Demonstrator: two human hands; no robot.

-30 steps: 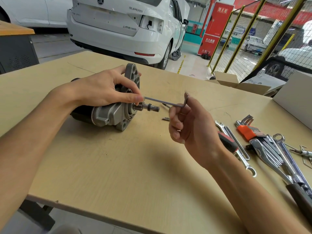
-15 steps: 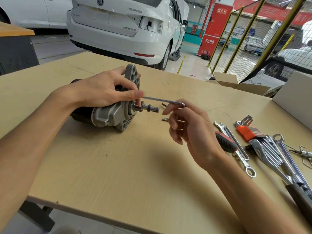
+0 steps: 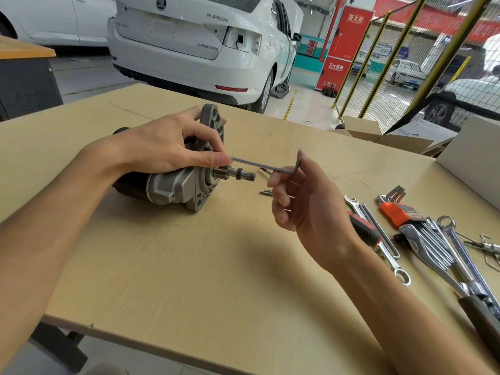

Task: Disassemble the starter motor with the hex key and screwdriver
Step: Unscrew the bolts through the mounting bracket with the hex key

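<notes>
Between both hands, hex key (image 3: 266, 167): right hand (image 3: 305, 201) pinches it, left hand (image 3: 167, 147) grips starter motor (image 3: 178, 185).

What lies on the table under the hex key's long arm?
Under the hex key, the motor's shaft and small loose bolts lie on the table. The right hand covers anything further along.

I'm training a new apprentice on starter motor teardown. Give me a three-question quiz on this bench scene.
1. True or false: the left hand rests on the starter motor.
2. Which tool does the right hand hold? A) hex key B) screwdriver C) wrench
3. Fill in: the hex key's short arm points ____.

Key: 1 true; 2 A; 3 up.
</notes>
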